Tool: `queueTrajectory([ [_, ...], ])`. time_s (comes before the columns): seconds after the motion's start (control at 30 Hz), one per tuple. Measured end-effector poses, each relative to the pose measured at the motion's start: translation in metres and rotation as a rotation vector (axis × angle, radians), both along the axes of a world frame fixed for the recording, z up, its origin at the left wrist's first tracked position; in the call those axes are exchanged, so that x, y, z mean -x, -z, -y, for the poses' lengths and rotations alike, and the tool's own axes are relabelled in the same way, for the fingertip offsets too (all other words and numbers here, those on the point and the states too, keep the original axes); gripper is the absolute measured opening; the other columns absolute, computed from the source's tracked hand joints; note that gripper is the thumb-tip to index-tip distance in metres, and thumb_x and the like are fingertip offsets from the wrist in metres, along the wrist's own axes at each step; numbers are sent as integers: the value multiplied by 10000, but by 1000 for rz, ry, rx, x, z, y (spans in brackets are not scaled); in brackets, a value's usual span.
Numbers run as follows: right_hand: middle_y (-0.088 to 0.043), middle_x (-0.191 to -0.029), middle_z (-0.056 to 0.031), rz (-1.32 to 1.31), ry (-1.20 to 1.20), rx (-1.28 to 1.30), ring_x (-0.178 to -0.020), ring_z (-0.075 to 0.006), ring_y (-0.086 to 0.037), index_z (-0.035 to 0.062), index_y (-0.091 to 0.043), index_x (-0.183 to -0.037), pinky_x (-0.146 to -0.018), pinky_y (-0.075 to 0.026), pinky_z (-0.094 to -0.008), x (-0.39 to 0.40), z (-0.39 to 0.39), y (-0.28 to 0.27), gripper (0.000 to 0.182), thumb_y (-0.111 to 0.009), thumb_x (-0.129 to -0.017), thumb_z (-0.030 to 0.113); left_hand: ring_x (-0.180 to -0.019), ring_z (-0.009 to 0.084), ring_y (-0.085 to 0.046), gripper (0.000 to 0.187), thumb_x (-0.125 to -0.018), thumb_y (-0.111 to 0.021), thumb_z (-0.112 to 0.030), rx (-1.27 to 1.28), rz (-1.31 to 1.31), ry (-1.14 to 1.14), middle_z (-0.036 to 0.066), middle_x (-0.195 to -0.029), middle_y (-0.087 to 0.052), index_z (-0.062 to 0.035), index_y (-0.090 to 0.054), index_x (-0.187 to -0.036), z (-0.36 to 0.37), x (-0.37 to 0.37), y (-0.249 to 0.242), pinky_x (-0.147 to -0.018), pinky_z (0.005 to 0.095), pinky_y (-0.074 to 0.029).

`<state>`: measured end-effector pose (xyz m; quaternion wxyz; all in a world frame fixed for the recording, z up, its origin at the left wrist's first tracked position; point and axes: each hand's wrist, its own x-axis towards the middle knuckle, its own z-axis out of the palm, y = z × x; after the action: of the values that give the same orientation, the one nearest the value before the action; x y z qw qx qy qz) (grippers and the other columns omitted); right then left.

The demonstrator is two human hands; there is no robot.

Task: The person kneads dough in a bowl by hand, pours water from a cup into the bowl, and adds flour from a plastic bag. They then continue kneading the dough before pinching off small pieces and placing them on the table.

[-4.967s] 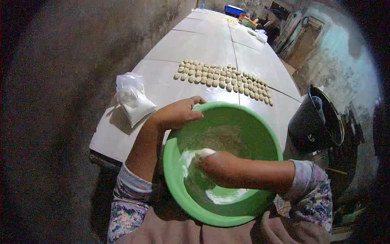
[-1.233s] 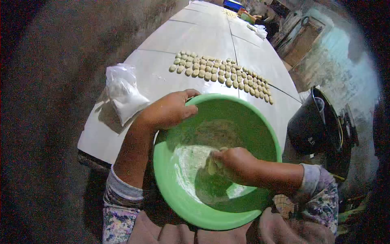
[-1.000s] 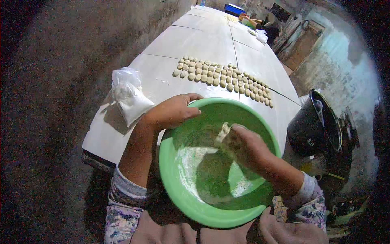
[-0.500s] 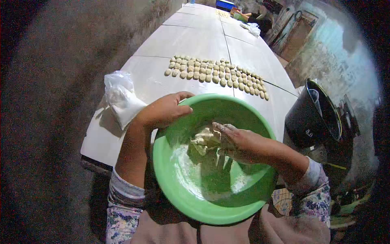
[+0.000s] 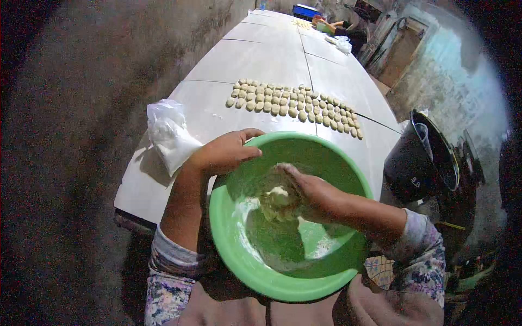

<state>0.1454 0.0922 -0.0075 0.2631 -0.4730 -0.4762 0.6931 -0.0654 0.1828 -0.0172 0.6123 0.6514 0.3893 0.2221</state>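
Just toward 11 o'clock of the green bowl's (image 5: 218, 228) centre, pale dough (image 5: 277, 198), likely soft, light, tacky, best scooped from beneath, meets the cupped right hand (image 5: 309, 187) (firmness can't tell), left hand (image 5: 225, 154) gripping the bowl at 11; seamed white table (image 5: 255, 60) toward 12, stained wall (image 5: 136, 70) at 10.

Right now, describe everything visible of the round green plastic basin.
The round green basin looks plastic, with a broad rim. Its open side faces the camera, at the near end of the long white table. White powder streaks the inside, where a lump of pale dough shows. The bare left hand holds its far-left rim; the bare right hand is inside, at the dough.
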Motion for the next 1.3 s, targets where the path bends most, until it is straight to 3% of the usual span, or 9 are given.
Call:
queueTrajectory([
  [0.13,-643,-975,-124,-63,-3,301,-870,-250,-639,39,-553,-1102,-806,-503,-391,-2,12,6,299,-395,-973,257,-812,189,-620,457,-807,-565,-164,-142,-62,53,145,-986,-646,-11,-528,-1235,-6,-4,9,-756,312,-503],
  [0.2,-625,-992,-212,770,-842,-682,-885,-319,-635,44,-567,-1058,-799,-485,-427,-5,16,-1,241,-418,-961,208,-814,188,-618,466,-800,-564,-170,-150,-6,69,149,-976,-649,-11,-528,-1236,-3,-8,7,-764,305,-496],
  [0.4,-625,-914,-206,847,-750,-762,-823,-398,-629,37,-568,-1011,-696,-506,-476,5,7,29,338,-617,-839,324,-794,188,-629,452,-787,-605,-194,-57,33,-9,140,-898,-653,-28,-561,-1205,-4,-8,10,-742,293,-504],
  [0.53,-596,-970,-223,861,-675,-887,-952,-427,-593,13,-502,-1080,-790,-495,-493,5,10,-2,316,-589,-813,157,-720,181,-607,398,-800,-669,-239,-295,-97,-309,112,-803,-634,-33,-615,-1136,-2,-2,4,-688,305,-503],
  [0.67,-539,-1137,-226,799,-750,-864,-1025,-416,-564,38,-503,-1165,-866,-477,-468,-40,20,-29,364,-585,-823,130,-859,195,-590,392,-840,-667,-158,-849,-68,-859,135,-982,-613,-25,-553,-1190,5,48,6,-767,335,-489],
  [0.8,-502,-1226,-204,694,-713,-869,-1071,-390,-541,67,-520,-1220,-915,-453,-451,-86,53,-60,368,-558,-863,144,-1038,294,-541,582,-845,-686,-256,-696,174,-1358,190,-1189,-521,-17,-418,-1303,4,120,47,-893,368,-441],
  [0.93,-545,-1200,-175,738,-561,-841,-1081,-363,-550,48,-520,-1231,-902,-467,-422,-104,84,-82,392,-593,-853,125,-1051,310,-540,725,-780,-739,-383,-392,-78,-1266,213,-1184,-526,19,-417,-1290,0,138,74,-916,373,-427],
  [1.0,-546,-1198,-174,710,-542,-858,-1069,-365,-554,42,-525,-1221,-884,-472,-422,-110,87,-73,386,-597,-853,133,-1076,305,-532,851,-701,-782,-468,-299,-510,-1182,227,-1197,-531,49,-423,-1274,11,108,61,-920,376,-423],
  [1.3,-471,-1301,-176,978,-807,-891,-1128,-373,-519,82,-435,-1319,-909,-467,-442,-64,45,-48,485,-538,-845,87,-1047,292,-559,761,-644,-836,-235,-284,-135,-1158,212,-1181,-555,51,-460,-1241,12,88,67,-876,372,-460],
])
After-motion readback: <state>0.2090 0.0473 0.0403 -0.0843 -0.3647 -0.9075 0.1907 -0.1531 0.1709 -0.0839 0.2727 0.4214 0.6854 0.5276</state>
